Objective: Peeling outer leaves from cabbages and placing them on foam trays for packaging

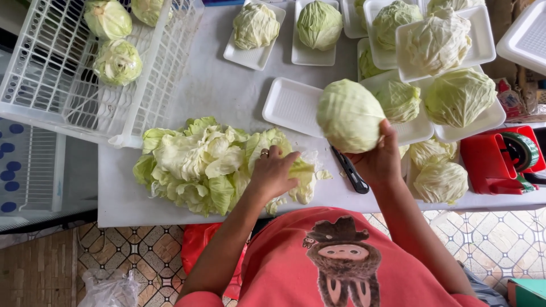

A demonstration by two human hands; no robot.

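My right hand holds a trimmed pale green cabbage up above the table, over the edge of an empty white foam tray. A black-handled knife lies on the table just under that hand. My left hand, with a ring on one finger, rests fingers down on a pile of loose outer cabbage leaves at the table's front. It grips nothing that I can see.
A white plastic crate with three cabbages stands at the left. Several trays with cabbages fill the back and right of the grey table. A red tape dispenser sits at the right edge.
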